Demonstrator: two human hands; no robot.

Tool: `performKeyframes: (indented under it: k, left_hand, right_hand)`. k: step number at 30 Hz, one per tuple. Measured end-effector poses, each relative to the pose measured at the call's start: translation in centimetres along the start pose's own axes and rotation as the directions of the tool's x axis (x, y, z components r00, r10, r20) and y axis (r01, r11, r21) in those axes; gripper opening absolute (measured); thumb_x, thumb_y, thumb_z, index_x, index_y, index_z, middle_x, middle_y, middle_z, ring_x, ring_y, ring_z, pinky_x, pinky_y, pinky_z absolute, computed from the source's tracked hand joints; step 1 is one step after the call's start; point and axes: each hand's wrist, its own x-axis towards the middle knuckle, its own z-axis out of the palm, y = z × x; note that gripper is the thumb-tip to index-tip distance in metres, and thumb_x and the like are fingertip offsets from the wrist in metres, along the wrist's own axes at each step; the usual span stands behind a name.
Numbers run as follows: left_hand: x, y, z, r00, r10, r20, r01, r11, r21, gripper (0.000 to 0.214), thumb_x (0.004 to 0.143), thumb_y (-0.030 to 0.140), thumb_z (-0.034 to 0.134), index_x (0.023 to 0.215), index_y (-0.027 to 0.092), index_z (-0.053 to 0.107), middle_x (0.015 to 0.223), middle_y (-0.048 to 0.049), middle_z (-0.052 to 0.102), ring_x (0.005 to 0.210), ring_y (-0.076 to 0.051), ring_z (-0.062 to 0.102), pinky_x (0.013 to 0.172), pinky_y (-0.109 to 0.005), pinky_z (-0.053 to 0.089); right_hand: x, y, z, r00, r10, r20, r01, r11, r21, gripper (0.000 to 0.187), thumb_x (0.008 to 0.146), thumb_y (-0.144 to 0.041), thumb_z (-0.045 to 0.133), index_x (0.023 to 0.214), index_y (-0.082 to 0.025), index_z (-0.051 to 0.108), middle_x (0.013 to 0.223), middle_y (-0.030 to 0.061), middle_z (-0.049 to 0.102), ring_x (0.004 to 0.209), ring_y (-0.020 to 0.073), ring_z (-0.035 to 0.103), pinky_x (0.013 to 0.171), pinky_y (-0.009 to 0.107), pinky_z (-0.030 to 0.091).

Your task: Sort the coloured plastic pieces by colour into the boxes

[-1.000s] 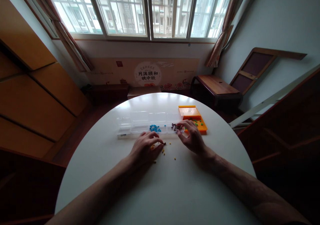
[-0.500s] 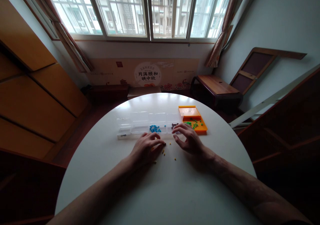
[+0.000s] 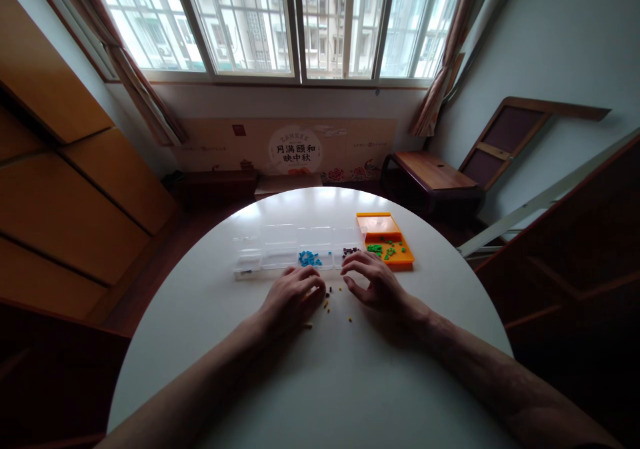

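My left hand [image 3: 293, 294] rests on the white table [image 3: 320, 382] with its fingers loosely bent, thumb and forefinger slightly apart. Just off its fingertips lie dark pieces [image 3: 328, 294], with small yellow pieces [image 3: 329, 310] around them. My right hand [image 3: 375, 281] hovers opposite, thumb and fingers spread, with nothing visible between them. Behind the hands stands a clear plastic compartment box [image 3: 280, 259], its lids raised. Blue pieces [image 3: 310, 258] fill part of one compartment, and dark brown pieces [image 3: 350, 252] lie in the one behind my right fingers.
At the right, an orange tray [image 3: 400, 262] holds several green pieces [image 3: 375, 250], partly behind my right hand. One yellow piece [image 3: 350, 319] lies apart between my forearms. Beyond the table's curved far edge are a wooden bench [image 3: 435, 169] and a window [image 3: 340, 22].
My left fingers have drawn back slightly left from the dark piece they were at, so dark pieces now show beside them. My right hand has shifted slightly left and down.
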Motion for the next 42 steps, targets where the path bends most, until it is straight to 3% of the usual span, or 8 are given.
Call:
performKeyframes:
  k: [8, 15, 24, 29, 34, 38, 42]
  left_hand:
    - [0.0, 0.2, 0.0, 0.999, -0.036, -0.025, 0.036, 0.999, 0.005, 0.013, 0.105, 0.028, 0.065, 0.099, 0.023, 0.074, 0.106, -0.0041, 0.076, 0.093, -0.018, 0.071, 0.091, -0.036, 0.045]
    - [0.1, 0.0, 0.0, 1.0, 0.004, -0.025, -0.004, 1.0, 0.002, 0.015, 0.111, 0.028, 0.059, 0.103, 0.021, 0.07, 0.105, -0.0044, 0.076, 0.09, -0.018, 0.071, 0.088, -0.035, 0.047]
    - [0.2, 0.2, 0.0, 0.99, -0.044, -0.134, 0.022, 0.986, -0.164, 0.008, 0.109, 0.028, 0.065, 0.104, 0.023, 0.069, 0.099, -0.0014, 0.078, 0.084, -0.016, 0.072, 0.084, -0.031, 0.052]
    - [0.1, 0.6, 0.2, 0.99, -0.055, -0.131, 0.026, 0.977, -0.21, 0.01, 0.106, 0.033, 0.071, 0.104, 0.023, 0.069, 0.091, 0.0008, 0.077, 0.074, -0.014, 0.07, 0.083, -0.031, 0.053]
    - [0.0, 0.7, 0.4, 0.99, -0.038, -0.133, 0.008, 0.975, -0.222, 0.011, 0.106, 0.034, 0.071, 0.105, 0.023, 0.07, 0.089, 0.001, 0.078, 0.072, -0.014, 0.07, 0.082, -0.031, 0.053]
    - [0.1, 0.7, 0.0, 0.989, -0.058, -0.139, 0.031, 0.981, -0.191, 0.01, 0.106, 0.032, 0.068, 0.104, 0.022, 0.07, 0.091, 0.0002, 0.078, 0.072, -0.014, 0.07, 0.085, -0.032, 0.053]
    - [0.2, 0.6, -0.3, 0.99, -0.065, -0.123, 0.051, 0.993, -0.109, 0.01, 0.102, 0.034, 0.072, 0.101, 0.023, 0.073, 0.099, -0.0026, 0.077, 0.081, -0.016, 0.071, 0.085, -0.034, 0.052]
  right_hand:
    - [0.0, -0.1, -0.1, 0.999, -0.017, 0.031, 0.017, 1.0, 0.008, 0.013, 0.099, -0.017, 0.069, 0.106, -0.027, 0.072, 0.114, 0.0055, 0.076, 0.112, 0.0255, 0.071, 0.104, 0.046, 0.055]
    - [0.0, -0.1, -0.1, 0.997, -0.034, 0.063, 0.034, 0.999, 0.005, 0.012, 0.1, -0.019, 0.07, 0.108, -0.027, 0.072, 0.115, 0.0057, 0.076, 0.111, 0.0251, 0.07, 0.105, 0.046, 0.055]
    - [0.3, -1.2, -0.1, 0.988, -0.125, 0.088, 0.124, 0.992, 0.016, 0.005, 0.102, -0.029, 0.074, 0.106, -0.027, 0.073, 0.108, 0.0048, 0.079, 0.099, 0.0232, 0.071, 0.096, 0.042, 0.056]
    - [0.3, -0.7, 0.4, 0.984, -0.165, 0.072, 0.165, 0.986, 0.009, 0.011, 0.103, -0.034, 0.077, 0.11, -0.026, 0.073, 0.109, 0.0047, 0.079, 0.099, 0.0225, 0.071, 0.095, 0.041, 0.055]
    - [0.4, -0.5, 0.5, 0.969, -0.232, 0.078, 0.232, 0.973, 0.014, 0.003, 0.106, -0.029, 0.073, 0.106, -0.026, 0.074, 0.102, 0.0027, 0.08, 0.094, 0.0206, 0.069, 0.092, 0.04, 0.055]
    - [0.4, -0.6, 0.2, 0.986, -0.165, 0.037, 0.166, 0.986, -0.018, 0.004, 0.106, -0.028, 0.071, 0.103, -0.027, 0.074, 0.102, 0.0038, 0.08, 0.095, 0.0223, 0.069, 0.093, 0.042, 0.056]
    - [0.2, 0.2, -0.3, 0.991, 0.03, -0.13, -0.042, 0.995, -0.09, 0.008, 0.106, -0.029, 0.068, 0.101, -0.027, 0.074, 0.102, 0.0055, 0.078, 0.1, 0.0261, 0.07, 0.094, 0.046, 0.056]
